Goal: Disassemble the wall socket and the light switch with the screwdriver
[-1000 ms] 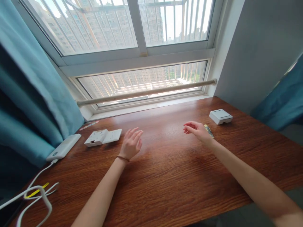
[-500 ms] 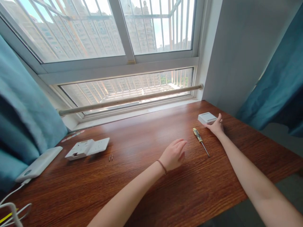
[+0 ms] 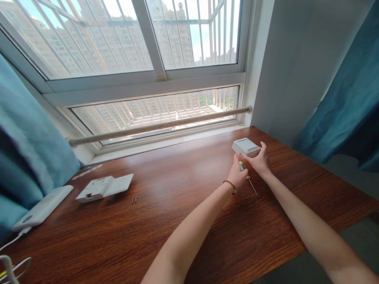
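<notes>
A white rectangular box [image 3: 246,145] is near the table's far right corner. My right hand [image 3: 261,161] grips its right end, thumb up at the side and fingers along the near edge. My left hand [image 3: 237,172] is at the box's near left corner, fingertips at or close to it, thumb spread away; whether they touch I cannot tell. A screwdriver [image 3: 253,187] with a yellow and grey handle lies on the table, its handle partly covered by the left hand and its shaft pointing toward me.
An opened white casing [image 3: 102,188] lies on the left of the wooden table [image 3: 166,177], with two small screws [image 3: 134,200] beside it. Farther left are a white power bank [image 3: 44,208] and a white cable [image 3: 17,264]. A window with a rail [image 3: 160,126] borders the far edge.
My left hand has moved right and away from me, up to the box. My right hand has brought the box a little to the left. The screwdriver stays on the table.
</notes>
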### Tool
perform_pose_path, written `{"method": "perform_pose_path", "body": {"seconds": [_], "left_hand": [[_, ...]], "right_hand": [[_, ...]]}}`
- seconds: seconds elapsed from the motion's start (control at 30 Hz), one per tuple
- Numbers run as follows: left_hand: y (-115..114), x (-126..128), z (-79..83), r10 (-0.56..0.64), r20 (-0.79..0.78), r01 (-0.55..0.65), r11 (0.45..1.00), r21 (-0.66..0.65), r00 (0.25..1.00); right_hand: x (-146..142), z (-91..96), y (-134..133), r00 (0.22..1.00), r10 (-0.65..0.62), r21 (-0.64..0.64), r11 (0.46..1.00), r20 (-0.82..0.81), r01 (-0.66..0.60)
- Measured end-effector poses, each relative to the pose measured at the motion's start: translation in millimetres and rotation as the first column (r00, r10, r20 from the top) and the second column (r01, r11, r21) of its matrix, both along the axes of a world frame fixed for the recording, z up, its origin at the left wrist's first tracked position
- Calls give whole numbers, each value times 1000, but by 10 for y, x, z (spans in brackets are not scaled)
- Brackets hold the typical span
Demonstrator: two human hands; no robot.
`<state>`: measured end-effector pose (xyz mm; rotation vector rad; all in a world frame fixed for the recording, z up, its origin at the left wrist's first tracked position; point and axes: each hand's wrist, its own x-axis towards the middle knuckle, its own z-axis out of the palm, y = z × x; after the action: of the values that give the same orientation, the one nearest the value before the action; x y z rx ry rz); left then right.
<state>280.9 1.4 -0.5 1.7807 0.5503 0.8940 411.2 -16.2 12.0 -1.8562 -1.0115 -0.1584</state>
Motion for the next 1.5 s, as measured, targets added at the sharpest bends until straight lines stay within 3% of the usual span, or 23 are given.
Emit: {"method": "perform_pose_path", "body": {"seconds": [0.17, 0.3, 0.5, 0.67, 0.77, 0.87, 1.0, 1.27, 1.5], "left_hand": [[-288, -593, -14, 34, 38, -37, 996, 78, 999], [-570, -1251, -49, 88, -7, -86, 989, 120, 996], [-758, -2041, -26, 184, -118, -169, 977, 127, 976], [-797, -2412, 47, 241, -173, -209, 960, 183, 955], [-829, -2558, 23, 249, -186, -209, 956, 207, 951], [-852, -2651, -49, 243, -186, -207, 959, 196, 952], [-859, -2696, -99, 223, -184, -195, 968, 157, 957], [-936, -2643, -31, 260, -185, -245, 964, 101, 948], [-1028, -2607, -50, 359, -207, -352, 933, 68, 910]], "right_hand": [[-640, 88, -161, 990, 138, 149, 979, 16, -138], [-1115, 78, -366, 939, 343, 148, 929, -5, -339], [-1705, -16, -624, 804, 582, 81, 813, -122, -576], [-2060, -156, -719, 635, 696, 182, 710, -336, -681], [-2183, -205, -738, 542, 736, 259, 661, -406, -704], [-2248, -227, -760, 497, 756, 270, 630, -426, -728], [-2271, -246, -825, 492, 749, 248, 631, -444, -736], [-2252, -237, -935, 450, 741, 232, 614, -498, -754], [-2259, -240, -955, 435, 756, 203, 583, -488, -787]]}}
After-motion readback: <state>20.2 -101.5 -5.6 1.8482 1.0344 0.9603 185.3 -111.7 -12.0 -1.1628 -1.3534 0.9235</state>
